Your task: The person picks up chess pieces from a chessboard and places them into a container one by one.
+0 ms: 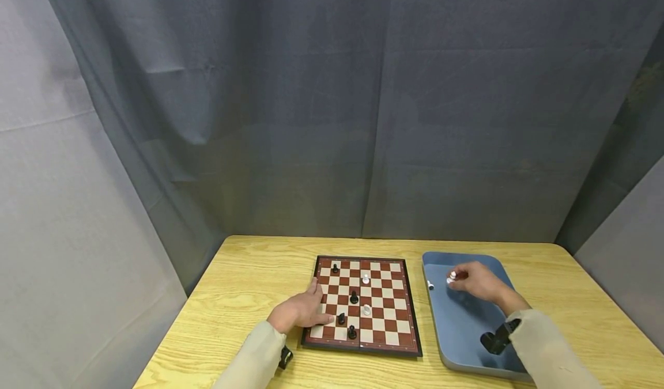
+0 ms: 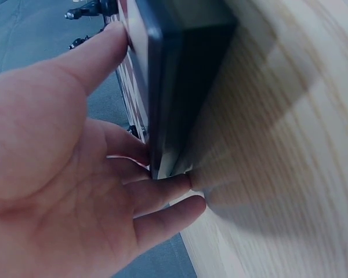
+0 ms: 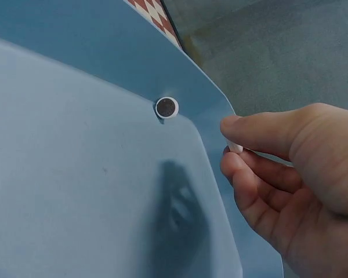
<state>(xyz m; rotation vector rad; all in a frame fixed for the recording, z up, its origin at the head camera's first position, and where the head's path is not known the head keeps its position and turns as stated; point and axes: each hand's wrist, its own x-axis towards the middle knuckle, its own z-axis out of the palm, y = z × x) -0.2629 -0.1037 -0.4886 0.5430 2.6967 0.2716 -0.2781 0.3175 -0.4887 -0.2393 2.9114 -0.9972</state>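
Right hand (image 1: 479,280) pinches white plastic chess piece (image 1: 453,275); if I slacken, it may drop. Left hand (image 1: 300,311), spread wide, could shove square red-and-cream chessboard (image 1: 389,313) toward right edge of desk (image 1: 570,297).

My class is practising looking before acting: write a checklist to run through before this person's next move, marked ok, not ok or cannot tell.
1. Held white piece pinched by the fingers of the right hand: ok.
2. Left hand touching the chessboard: ok.
3. Chessboard unfolded on the table: ok.
4. Tray cleared of pieces: not ok, another white piece lies near its wall.
5. Target square: cannot tell.
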